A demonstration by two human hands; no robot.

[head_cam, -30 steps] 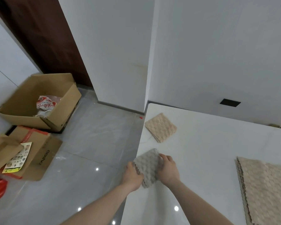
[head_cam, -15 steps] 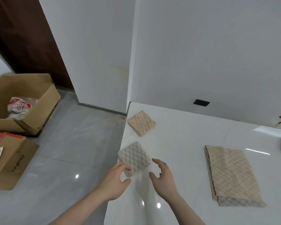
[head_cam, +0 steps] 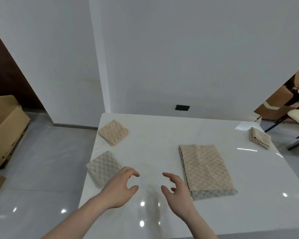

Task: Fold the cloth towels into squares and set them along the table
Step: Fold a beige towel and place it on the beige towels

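A grey folded square towel [head_cam: 103, 167] lies at the white table's [head_cam: 155, 145] left edge, slightly overhanging it. A beige folded square towel [head_cam: 113, 132] sits farther back on the same edge. A larger stack of beige towels [head_cam: 204, 170], folded in a long rectangle, lies right of centre. Another small folded beige towel [head_cam: 260, 142] rests near the far right corner. My left hand [head_cam: 120, 188] hovers empty just right of the grey square, fingers loosely curved. My right hand [head_cam: 177, 190] hovers empty beside the stack's left edge, fingers spread.
An open cardboard box [head_cam: 4, 128] stands on the grey tiled floor at the left. A black wall socket [head_cam: 182, 107] sits behind the table. A chair and cardboard [head_cam: 297, 116] stand beyond the table's right corner.
Both hands let go of the grey folded towel, which stays at the table's left edge. They moved right toward the table's middle, and my view swung right to show the whole table.
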